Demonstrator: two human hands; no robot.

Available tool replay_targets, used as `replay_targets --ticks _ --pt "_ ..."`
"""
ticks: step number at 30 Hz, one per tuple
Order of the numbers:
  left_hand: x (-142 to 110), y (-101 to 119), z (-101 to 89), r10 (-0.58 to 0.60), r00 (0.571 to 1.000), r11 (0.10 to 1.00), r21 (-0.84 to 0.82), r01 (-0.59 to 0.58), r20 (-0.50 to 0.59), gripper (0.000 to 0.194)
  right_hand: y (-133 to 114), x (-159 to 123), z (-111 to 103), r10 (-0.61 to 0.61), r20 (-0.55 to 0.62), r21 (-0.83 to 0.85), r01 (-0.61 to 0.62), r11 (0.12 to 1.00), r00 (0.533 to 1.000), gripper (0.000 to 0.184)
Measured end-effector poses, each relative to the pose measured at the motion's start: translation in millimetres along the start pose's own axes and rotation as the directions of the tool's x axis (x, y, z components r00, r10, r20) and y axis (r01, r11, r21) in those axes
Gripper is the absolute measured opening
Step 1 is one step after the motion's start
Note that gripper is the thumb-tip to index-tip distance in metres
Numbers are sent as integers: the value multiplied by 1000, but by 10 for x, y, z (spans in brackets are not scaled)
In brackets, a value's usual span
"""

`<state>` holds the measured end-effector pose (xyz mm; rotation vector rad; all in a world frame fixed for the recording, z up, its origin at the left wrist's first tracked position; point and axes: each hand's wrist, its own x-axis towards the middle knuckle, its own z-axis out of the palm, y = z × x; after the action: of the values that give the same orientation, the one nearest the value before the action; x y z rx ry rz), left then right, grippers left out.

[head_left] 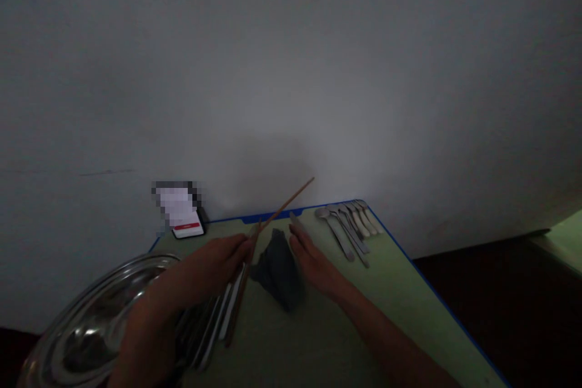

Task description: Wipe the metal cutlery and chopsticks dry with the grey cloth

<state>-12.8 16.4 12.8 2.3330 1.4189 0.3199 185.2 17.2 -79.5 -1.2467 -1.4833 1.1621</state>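
My left hand [230,254] is closed at the fingertips around the lower end of a thin brown chopstick [291,199], which slants up to the right across the table's back edge. Under that hand, several more chopsticks [236,303], dark, silvery and brown, lie side by side. My right hand [311,257] has its fingers together against a bunched dark grey cloth [279,273]. A grey tip, perhaps more of the cloth, pokes out past those fingers. Part of the grip is hidden and slightly blurred.
A shiny steel basin [68,321] stands at the left, partly behind my left forearm. Several metal spoons [341,233] lie in a row at the back right. A phone [184,212] leans on the wall [291,73]. The green table [386,291] has a blue edge.
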Motion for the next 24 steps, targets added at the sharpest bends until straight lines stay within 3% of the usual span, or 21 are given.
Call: replay_targets --ticks 2,4,8,10,12,14,17,20,24 --pt "60 102 141 -36 993 999 39 32 117 37 -57 -32 13 -67 -63 77 71 994 996 48" --pt "93 186 282 22 985 1000 9 -23 174 40 -90 -43 7 -94 -120 130 110 985 988 41" --pt "135 297 506 45 964 998 -57 -31 261 42 -110 -37 -126 -141 -146 35 147 989 979 30" --pt "159 325 573 72 964 997 -41 -64 258 45 -121 -25 -301 -174 -118 -55 168 984 978 30" --pt "192 344 620 115 978 992 39 -123 173 43 -135 -11 -534 -189 -95 -217 165 962 977 33" --pt "240 369 670 146 987 981 123 -153 64 36 -135 1 -759 -144 -3 -433 128 892 990 34" --pt "343 413 798 158 987 975 165 -151 -35 32 -63 4 -930 -65 108 -721 123 682 992 29" --pt "460 406 994 162 984 970 194 -145 -78 35 106 22 -873 60 153 -855 102 508 986 28" --pt "561 298 1217 136 990 965 232 -125 -33 42 339 131 -713 116 103 -901 44 433 988 25"
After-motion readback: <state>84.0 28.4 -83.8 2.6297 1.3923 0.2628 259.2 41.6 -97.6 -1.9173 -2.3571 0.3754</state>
